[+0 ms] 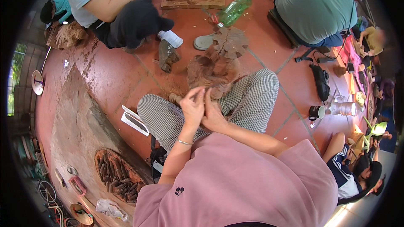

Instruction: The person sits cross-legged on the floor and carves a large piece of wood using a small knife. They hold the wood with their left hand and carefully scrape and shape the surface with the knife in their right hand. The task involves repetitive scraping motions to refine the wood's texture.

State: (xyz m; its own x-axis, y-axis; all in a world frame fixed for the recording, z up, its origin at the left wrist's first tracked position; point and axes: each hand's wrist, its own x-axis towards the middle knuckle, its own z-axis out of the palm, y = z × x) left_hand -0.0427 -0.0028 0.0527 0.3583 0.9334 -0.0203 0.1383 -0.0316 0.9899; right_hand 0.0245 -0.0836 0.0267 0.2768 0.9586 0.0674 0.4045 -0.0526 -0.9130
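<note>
My left hand [192,108] and my right hand [213,116] meet above my lap, palms turned toward each other. The left fingers are pinched at the tips beside the right fingers; anything between them is too small to make out. The right hand's fingers are pressed together and partly hidden behind the left. Just beyond both hands, between my crossed legs, a reddish-brown carved wooden piece [214,73] rests on the floor. Its top has a flat, notched, fan-like part [230,43]. A pale rounded end [174,98] sticks out by my left knee.
A large wooden slab [78,113] on my left holds a hollow full of carving tools [118,176], a brush [77,185] and a plastic bag [111,208]. Ahead lie a green bottle [235,10] and a grey sandal [204,42]. Co-workers sit nearby; a mug [317,112] stands right.
</note>
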